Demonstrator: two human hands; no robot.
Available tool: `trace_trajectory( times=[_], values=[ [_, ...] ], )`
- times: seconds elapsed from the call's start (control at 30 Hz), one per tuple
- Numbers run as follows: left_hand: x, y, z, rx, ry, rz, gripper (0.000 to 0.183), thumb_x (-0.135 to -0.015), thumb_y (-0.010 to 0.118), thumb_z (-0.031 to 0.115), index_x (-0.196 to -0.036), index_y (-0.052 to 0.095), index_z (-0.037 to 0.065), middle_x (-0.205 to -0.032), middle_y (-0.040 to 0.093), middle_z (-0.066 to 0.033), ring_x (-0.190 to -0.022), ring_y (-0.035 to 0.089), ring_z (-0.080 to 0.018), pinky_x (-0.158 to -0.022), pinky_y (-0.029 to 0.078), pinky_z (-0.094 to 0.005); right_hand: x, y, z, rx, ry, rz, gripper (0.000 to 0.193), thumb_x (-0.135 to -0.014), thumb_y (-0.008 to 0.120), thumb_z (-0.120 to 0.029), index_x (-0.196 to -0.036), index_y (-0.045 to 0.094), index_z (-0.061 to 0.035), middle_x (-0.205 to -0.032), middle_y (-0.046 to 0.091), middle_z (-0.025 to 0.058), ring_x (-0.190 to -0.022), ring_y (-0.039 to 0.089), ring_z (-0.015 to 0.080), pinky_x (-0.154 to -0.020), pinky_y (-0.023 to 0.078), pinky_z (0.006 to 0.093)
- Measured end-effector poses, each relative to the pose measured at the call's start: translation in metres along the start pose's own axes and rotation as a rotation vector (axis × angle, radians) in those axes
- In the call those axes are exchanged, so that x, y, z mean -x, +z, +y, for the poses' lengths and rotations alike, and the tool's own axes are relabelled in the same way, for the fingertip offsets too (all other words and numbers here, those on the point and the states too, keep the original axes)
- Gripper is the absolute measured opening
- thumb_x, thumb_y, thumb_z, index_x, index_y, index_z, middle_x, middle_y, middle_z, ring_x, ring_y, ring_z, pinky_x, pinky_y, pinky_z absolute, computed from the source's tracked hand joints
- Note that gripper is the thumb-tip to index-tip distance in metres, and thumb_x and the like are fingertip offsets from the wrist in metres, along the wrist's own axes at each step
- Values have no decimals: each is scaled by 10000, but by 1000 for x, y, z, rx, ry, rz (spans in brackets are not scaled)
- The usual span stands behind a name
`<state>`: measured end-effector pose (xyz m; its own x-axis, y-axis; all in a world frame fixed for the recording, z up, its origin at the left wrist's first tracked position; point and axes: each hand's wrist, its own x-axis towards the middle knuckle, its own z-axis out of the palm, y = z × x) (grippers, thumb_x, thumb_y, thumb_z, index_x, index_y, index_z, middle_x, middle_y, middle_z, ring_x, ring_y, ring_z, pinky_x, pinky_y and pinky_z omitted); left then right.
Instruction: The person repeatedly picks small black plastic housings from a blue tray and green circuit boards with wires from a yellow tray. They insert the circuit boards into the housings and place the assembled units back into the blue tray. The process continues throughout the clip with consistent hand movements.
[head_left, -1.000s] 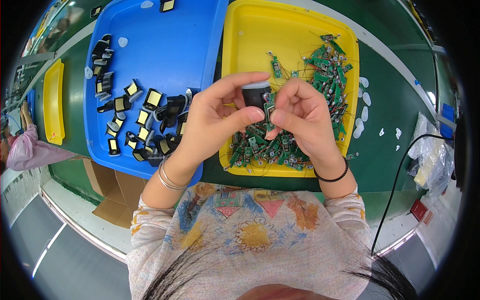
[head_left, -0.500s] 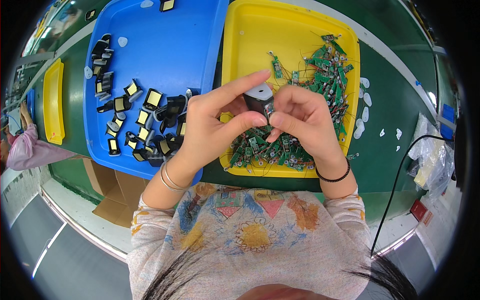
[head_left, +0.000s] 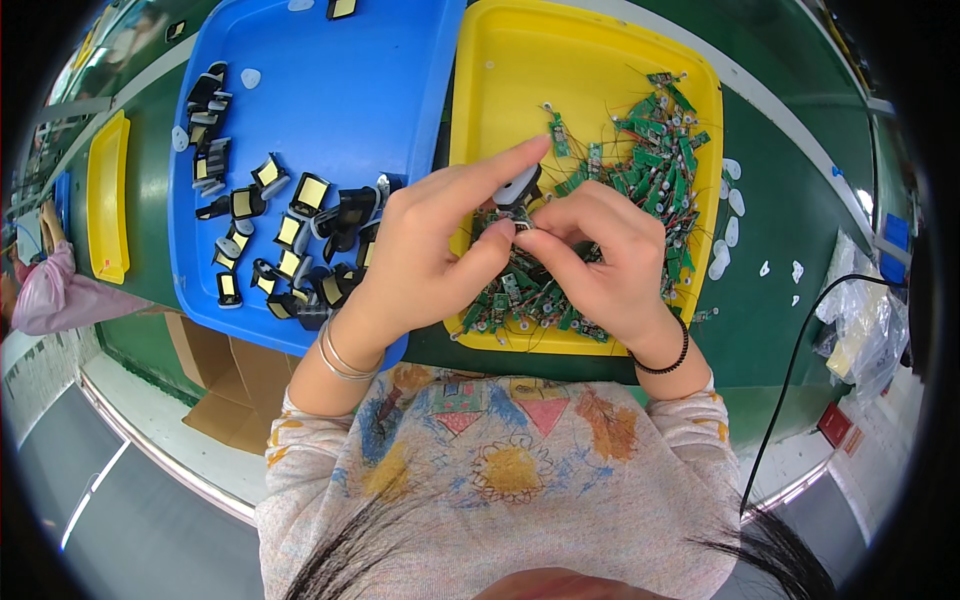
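Head view: left hand [head_left: 430, 240] half curled, index finger stretched over the top, thumb at the near end, gripping a black housing [head_left: 517, 188] with a grey end cap. Housing sits tilted between the two hands, above the yellow tray [head_left: 510, 80]. Right hand [head_left: 605, 245] has fingers bent in close, thumb and fingertips at the housing's near end, where a small pale bit shows; can't tell whether they pinch that bit or just press on it.

Yellow tray: green circuit boards [head_left: 645, 158] with thin wires, heaped along the right side and near edge, some under the hands. Blue tray [head_left: 330, 110], just left: more black parts [head_left: 311, 194], many with pale yellow pads, in a row at the left wall and loose in the near half. Bangles [head_left: 340, 358] on left wrist, black band [head_left: 665, 360] on right. White flat pieces [head_left: 735, 202] lie on the green table [head_left: 770, 220] right of the yellow tray; black cable [head_left: 800, 340] and clear plastic bag [head_left: 865, 330] farther right. Far left: narrow yellow tray [head_left: 108, 200], another person's pink sleeve [head_left: 75, 297].
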<state>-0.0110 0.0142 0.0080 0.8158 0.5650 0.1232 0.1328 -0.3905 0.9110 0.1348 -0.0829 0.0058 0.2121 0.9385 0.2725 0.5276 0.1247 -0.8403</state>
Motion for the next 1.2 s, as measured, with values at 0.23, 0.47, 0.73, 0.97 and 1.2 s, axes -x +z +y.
trace_trajectory(
  times=[0.23,0.47,0.73,0.97,1.2],
  values=[
    [-1,-4,3,-8,16,-37,472,-721,507,16,-1192,495,-18,-1082,594,-141,-959,587,-191,-866,431,-303,1,-2,5,-267,126,-52,124,-695,704,-60,-735,598,-10,-661,565,43,-547,574,109,-489,450,213],
    [1,4,-2,688,-95,6,438,-729,624,59,-1130,475,-37,-1112,558,-184,-1010,557,-227,-899,427,-329,1,-3,1,-437,164,-123,105,-708,695,-41,-737,602,-2,-690,577,36,-579,584,95,-514,465,202],
    [3,-1,4,775,-160,-1,477,-654,692,45,-1085,504,-37,-1063,581,-194,-971,582,-219,-885,449,-329,-1,-6,3,-330,-9,-146,109,-683,701,-45,-724,604,-15,-670,572,47,-556,553,126,-504,434,234],
    [8,4,2,668,-105,73,488,-670,706,82,-1094,500,-45,-1096,570,-174,-979,583,-217,-869,460,-326,-3,-7,0,-221,-29,-158,106,-677,696,-39,-721,601,-19,-678,576,56,-564,556,141,-519,437,242],
    [-4,-14,1,107,38,100,720,-690,725,202,-1273,368,-23,-1285,428,-174,-1209,402,-246,-1010,302,-355,-24,-4,2,-46,-5,-55,105,-693,668,-39,-773,606,-12,-760,600,88,-665,585,181,-569,458,262]
  ],
)
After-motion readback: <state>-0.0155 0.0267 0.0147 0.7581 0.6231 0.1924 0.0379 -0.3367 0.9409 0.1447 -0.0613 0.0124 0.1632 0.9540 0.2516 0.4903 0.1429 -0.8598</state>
